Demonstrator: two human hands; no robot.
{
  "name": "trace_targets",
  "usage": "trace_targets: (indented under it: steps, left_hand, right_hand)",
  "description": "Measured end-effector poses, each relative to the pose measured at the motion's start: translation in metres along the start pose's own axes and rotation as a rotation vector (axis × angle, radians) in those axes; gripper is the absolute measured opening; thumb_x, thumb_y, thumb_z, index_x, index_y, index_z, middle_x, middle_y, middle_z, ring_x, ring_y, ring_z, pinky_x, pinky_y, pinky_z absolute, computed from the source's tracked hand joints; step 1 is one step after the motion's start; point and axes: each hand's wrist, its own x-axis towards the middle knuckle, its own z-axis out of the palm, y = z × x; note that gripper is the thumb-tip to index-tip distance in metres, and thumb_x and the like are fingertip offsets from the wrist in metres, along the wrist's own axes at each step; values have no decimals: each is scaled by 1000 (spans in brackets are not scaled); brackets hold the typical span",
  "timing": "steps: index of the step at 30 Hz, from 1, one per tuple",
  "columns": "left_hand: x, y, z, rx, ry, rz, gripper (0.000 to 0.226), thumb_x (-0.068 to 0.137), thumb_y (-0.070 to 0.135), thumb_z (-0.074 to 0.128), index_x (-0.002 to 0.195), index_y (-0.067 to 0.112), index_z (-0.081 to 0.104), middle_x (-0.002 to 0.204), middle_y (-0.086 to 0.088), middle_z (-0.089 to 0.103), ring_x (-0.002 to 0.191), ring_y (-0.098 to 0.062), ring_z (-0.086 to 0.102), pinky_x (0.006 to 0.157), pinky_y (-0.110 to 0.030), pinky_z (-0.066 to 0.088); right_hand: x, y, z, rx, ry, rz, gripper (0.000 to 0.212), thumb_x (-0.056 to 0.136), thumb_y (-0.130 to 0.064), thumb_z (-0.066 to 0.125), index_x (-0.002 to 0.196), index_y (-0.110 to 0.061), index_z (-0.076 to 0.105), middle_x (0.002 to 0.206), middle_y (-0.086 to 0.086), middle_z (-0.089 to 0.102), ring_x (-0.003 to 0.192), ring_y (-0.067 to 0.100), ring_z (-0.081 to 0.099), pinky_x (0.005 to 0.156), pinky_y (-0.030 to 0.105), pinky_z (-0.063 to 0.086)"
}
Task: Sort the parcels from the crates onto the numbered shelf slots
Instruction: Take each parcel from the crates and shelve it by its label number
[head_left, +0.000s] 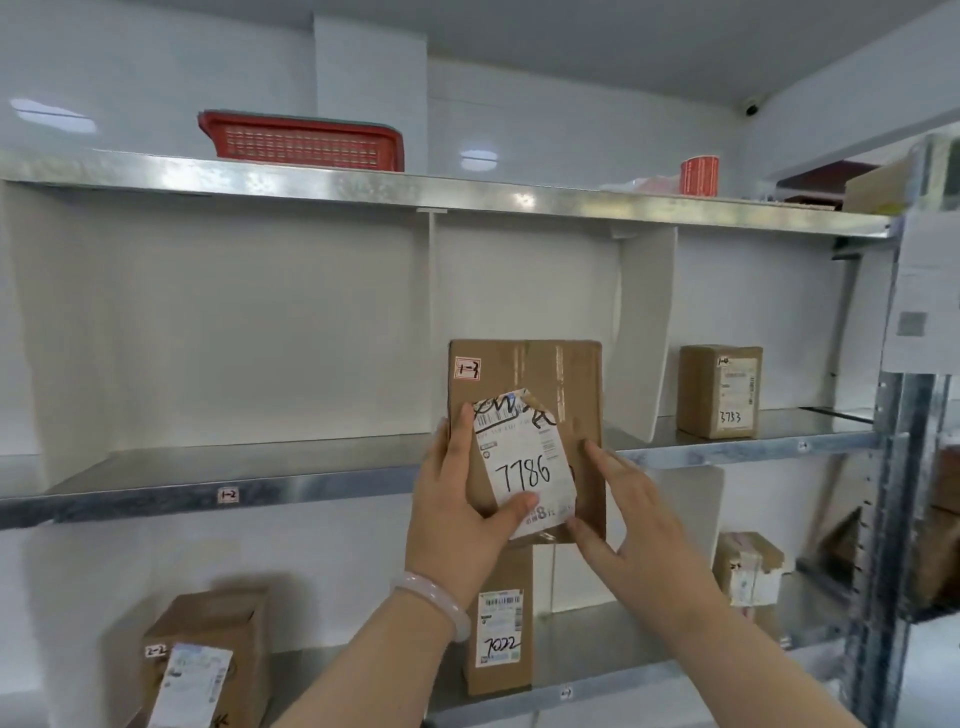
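A brown cardboard parcel (540, 374) with a "1-3" sticker and a white label marked 7786 is held upright at the front edge of the upper metal shelf (311, 486), in the slot right of the white divider (432, 322). My left hand (457, 499) grips its left side, thumb across the label. My right hand (618, 499) holds its lower right edge. The shelf edge tag to the left reads 1-2.
A parcel marked 3733 (719, 392) stands in the slot to the right. On the lower shelf stand parcel 7022 (501, 629), a 2-2 parcel (202, 660) and another box (750, 569). A red basket (306, 141) and a red tape roll (700, 176) sit on top.
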Motion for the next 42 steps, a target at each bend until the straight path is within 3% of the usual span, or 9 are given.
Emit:
trace_targets:
  steps: [3, 5, 16, 24, 27, 30, 36, 40, 42]
  left_hand:
    - [35, -19, 22, 15, -17, 11, 113, 71, 44, 84, 137, 73, -4, 154, 20, 20, 140, -15, 29, 112, -39, 39]
    - [60, -32, 37, 14, -24, 12, 113, 71, 45, 84, 139, 70, -3, 156, 18, 19, 142, -17, 28, 112, -46, 40]
    - [127, -94, 91, 197, 13, 90, 112, 75, 47, 80, 145, 61, -7, 159, 10, 18, 144, -18, 24, 115, -42, 35]
    - [129, -121, 101, 283, 69, -43, 115, 77, 46, 79, 139, 65, -17, 159, 5, 18, 139, -14, 21, 107, -32, 26]
    - [129, -125, 104, 305, 81, -60, 116, 77, 41, 80, 141, 63, -15, 154, 2, 25, 138, -20, 28, 108, -35, 32]
    - [131, -127, 109, 332, 114, -81, 116, 77, 41, 80, 140, 65, -15, 155, 1, 24, 138, -15, 25, 104, -28, 25]
    - [130, -125, 115, 376, 147, -98, 113, 78, 40, 79, 145, 55, -11, 157, -2, 23, 141, -21, 26, 110, -32, 26]
    - [118, -113, 114, 447, 177, -83, 112, 76, 44, 80, 150, 46, -4, 164, -8, 10, 148, -21, 12, 117, -35, 15]
    - [101, -107, 110, 492, 198, -16, 108, 77, 42, 81, 154, 38, 5, 164, -9, 11, 149, -23, 11, 119, -40, 20]
  right_hand:
    - [33, 18, 14, -38, 16, 26, 77, 86, -53, 61, 143, -54, 9, 153, -18, 29, 139, 6, 29, 104, 22, 26]
    - [55, 29, 25, -64, 30, 34, 78, 86, -54, 60, 138, -62, 2, 155, -19, 24, 140, 7, 29, 107, 26, 29]
    - [108, 84, 67, -86, 86, 40, 73, 83, -65, 49, 131, -71, -6, 158, -22, 13, 144, 12, 24, 110, 39, 34]
    - [129, 109, 90, -20, 36, -96, 77, 86, -55, 59, 138, -66, 4, 146, -35, 12, 140, 6, 29, 103, 28, 34]
    - [139, 111, 96, -7, 16, -135, 78, 86, -53, 61, 143, -60, 7, 145, -34, 13, 138, 4, 30, 100, 22, 31]
    - [146, 115, 99, 5, -28, -180, 78, 87, -49, 62, 146, -54, 12, 146, -32, 13, 138, 3, 29, 101, 19, 27]
    - [149, 126, 101, 57, -70, -246, 78, 85, -47, 62, 145, -54, 12, 146, -34, 10, 128, -21, 6, 103, 16, 21]
    - [144, 128, 99, 66, -65, -290, 77, 84, -43, 66, 149, -38, 26, 152, -19, 27, 137, 2, 28, 106, 22, 24]
    - [138, 126, 102, 114, -50, -325, 76, 82, -39, 71, 148, -32, 33, 152, -10, 35, 138, 12, 36, 108, 29, 31]
